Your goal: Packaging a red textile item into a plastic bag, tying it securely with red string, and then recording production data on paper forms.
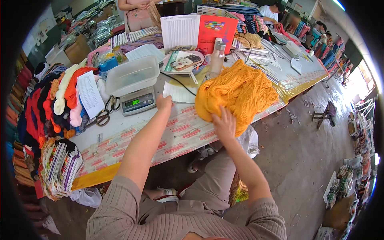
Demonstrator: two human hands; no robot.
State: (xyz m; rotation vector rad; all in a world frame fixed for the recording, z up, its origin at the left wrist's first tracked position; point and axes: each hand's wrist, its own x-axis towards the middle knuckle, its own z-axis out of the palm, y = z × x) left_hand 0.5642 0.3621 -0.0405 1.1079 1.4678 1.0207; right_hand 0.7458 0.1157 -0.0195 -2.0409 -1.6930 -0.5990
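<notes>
A large bundle of orange-yellow yarn [244, 94] lies near the table's front edge, right of centre. My right hand [225, 123] rests on its near side, fingers spread over the strands. Further left, my left hand [165, 103] is closed at the near left corner of a white sheet of paper [179, 93], which lies flat on the table. Its fingertips are partly hidden. Just left of that hand stands a digital scale [138, 105] with a lit green display. A clear plastic tub [133, 76] sits on top of it, with no yarn inside.
Scissors [105, 116] lie left of the scale beside colourful yarn skeins [60, 96]. Behind the yarn stand a bottle [216, 60] and a red folder [216, 34]. A dark cable [180, 83] crosses the table. Bundled cards [62, 166] hang at the left corner. Other people work beyond.
</notes>
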